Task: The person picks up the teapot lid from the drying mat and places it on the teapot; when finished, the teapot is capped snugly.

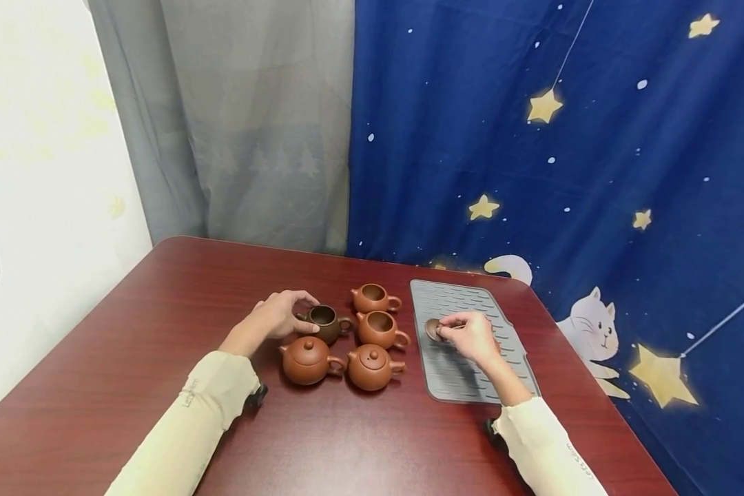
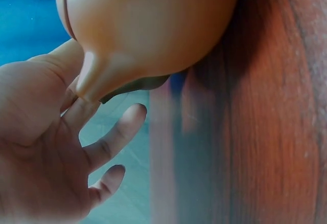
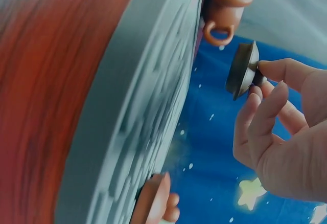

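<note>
My left hand (image 1: 279, 315) grips a dark brown lidless teapot (image 1: 331, 333), thumb on the near side and a finger on the far side. In the left wrist view, an orange-brown teapot (image 2: 153, 24) hides most of that grip, and the other fingers are spread. Over the grey mat (image 1: 443, 379), my right hand (image 1: 474, 337) pinches a dark brown teapot lid (image 3: 242, 70) by its knob. The lid is tilted on its side, above the mat in the right wrist view.
Nearby stand two lidded orange-brown teapots (image 1: 306, 362) (image 1: 370, 370) and two lidless ones (image 1: 369, 301) (image 1: 377, 332). A reddish-brown lid (image 3: 152, 201) lies on the mat, mostly behind my right hand in the head view. Curtains (image 1: 446, 138) hang behind the table (image 1: 359, 441).
</note>
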Action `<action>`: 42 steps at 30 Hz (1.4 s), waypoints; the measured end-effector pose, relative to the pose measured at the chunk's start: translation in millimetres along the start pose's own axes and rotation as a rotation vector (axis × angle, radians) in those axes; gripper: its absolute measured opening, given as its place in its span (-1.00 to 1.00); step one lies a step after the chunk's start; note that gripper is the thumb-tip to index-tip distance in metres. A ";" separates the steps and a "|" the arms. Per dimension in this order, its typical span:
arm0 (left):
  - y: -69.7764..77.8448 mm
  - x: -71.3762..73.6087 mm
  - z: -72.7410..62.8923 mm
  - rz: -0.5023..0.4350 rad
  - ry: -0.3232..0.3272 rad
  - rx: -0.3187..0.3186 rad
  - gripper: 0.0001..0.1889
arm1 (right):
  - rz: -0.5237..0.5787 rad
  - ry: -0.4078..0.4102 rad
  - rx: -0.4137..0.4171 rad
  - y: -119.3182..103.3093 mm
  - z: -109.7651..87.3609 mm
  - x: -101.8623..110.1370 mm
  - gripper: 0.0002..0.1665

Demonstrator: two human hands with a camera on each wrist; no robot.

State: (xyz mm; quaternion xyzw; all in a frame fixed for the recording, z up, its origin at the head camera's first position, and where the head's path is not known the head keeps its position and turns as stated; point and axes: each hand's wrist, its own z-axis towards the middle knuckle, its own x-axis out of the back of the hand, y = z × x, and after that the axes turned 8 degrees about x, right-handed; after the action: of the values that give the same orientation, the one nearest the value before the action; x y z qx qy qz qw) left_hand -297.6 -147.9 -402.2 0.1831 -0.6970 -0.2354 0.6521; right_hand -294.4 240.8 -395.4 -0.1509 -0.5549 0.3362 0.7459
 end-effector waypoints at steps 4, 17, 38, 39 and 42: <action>-0.9 -0.2 0.6 -0.003 -0.002 -0.009 -0.46 | 0.073 -0.002 -0.002 -8.7 -1.0 -4.8 -0.87; -4.9 -3.4 2.5 -0.050 -0.012 -0.017 -0.47 | 0.218 0.045 0.061 -32.0 4.6 -27.6 -0.87; -6.4 -3.0 -0.4 -0.073 -0.002 -0.016 -0.46 | 0.346 -0.037 0.099 -87.4 16.9 -64.2 -0.89; -6.5 -3.0 -0.5 -0.071 -0.004 -0.015 -0.46 | 0.348 -0.041 0.104 -89.8 17.7 -65.5 -0.89; -7.0 -3.0 -0.6 -0.065 -0.006 -0.010 -0.46 | 0.347 -0.058 0.125 -96.6 20.4 -69.9 -0.88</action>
State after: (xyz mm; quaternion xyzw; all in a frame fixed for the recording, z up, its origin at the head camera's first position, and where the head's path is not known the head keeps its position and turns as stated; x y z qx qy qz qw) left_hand -297.1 -152.0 -408.5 0.2017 -0.6913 -0.2604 0.6431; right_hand -292.2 120.6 -381.5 -0.1880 -0.5198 0.4979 0.6682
